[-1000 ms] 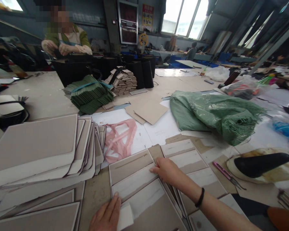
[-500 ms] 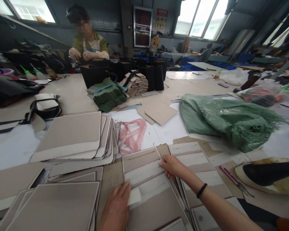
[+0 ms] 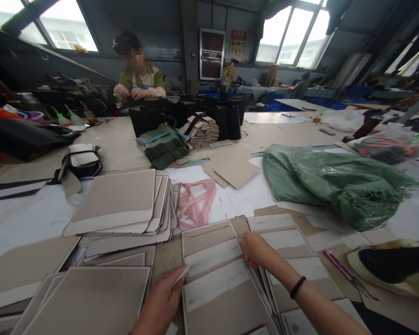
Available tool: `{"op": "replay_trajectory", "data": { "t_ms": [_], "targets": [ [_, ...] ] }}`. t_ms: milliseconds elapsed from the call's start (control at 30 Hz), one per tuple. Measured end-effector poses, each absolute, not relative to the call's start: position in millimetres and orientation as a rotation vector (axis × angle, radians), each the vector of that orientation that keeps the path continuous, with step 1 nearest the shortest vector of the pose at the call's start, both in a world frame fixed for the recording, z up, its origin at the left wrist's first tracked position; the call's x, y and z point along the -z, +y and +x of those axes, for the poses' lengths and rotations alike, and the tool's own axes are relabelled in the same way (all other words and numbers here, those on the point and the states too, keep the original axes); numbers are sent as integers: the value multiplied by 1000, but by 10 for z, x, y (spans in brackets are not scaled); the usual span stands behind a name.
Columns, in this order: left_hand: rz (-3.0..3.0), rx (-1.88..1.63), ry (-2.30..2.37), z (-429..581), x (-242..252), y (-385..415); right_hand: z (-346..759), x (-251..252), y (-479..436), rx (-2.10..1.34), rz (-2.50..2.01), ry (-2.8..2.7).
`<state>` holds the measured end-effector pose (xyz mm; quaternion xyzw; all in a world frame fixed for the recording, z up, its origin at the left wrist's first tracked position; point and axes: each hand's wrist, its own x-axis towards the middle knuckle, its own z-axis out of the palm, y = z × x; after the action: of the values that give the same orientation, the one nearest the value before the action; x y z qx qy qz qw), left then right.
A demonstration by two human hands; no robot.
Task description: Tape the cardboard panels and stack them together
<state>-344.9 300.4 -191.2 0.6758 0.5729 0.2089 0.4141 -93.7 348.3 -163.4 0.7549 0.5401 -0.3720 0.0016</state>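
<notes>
My left hand [image 3: 162,298] is at the left edge of a beige panel [image 3: 226,304] with dark-outlined borders. Its thumb and fingers pinch a small pale card piece [image 3: 179,275], seen nearly edge-on. Across the panel runs a pale strip [image 3: 211,256]. My right hand [image 3: 254,249], fingers closed, grips the panel's right edge at the end of this strip; the fingertips are partly hidden. Under my right forearm lie further beige panels [image 3: 289,242] with whitish smeared bands.
Stacks of beige panels [image 3: 117,195] stand at left. Pink ribbon [image 3: 197,204], a green sack [image 3: 321,179], pink-handled tweezers [image 3: 345,270] and a yellowed container [image 3: 398,267] lie around the work. Across the table a person [image 3: 141,79] works near black bags [image 3: 148,116] and green bundled pieces [image 3: 165,146].
My left hand has lifted the small card piece off the panel, tilted it edge-on and drawn slightly left. The right hand stays at the same panel edge. The view has tipped upward.
</notes>
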Motion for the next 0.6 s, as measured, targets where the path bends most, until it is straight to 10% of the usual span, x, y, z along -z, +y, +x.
{"op": "replay_trajectory", "data": {
  "t_ms": [133,367,600],
  "targets": [
    [902,-752,1407,-3330,1555,2966,-1039,1438,3320,1165,2335,1986],
    [504,-703,1096,-2897,1280,2837,-1561,1362,3016,2614,1976,1950],
    [494,-746,1157,-2877,1428,2751,-1546,1472,2998,2190,2318,2183]
  ]
}}
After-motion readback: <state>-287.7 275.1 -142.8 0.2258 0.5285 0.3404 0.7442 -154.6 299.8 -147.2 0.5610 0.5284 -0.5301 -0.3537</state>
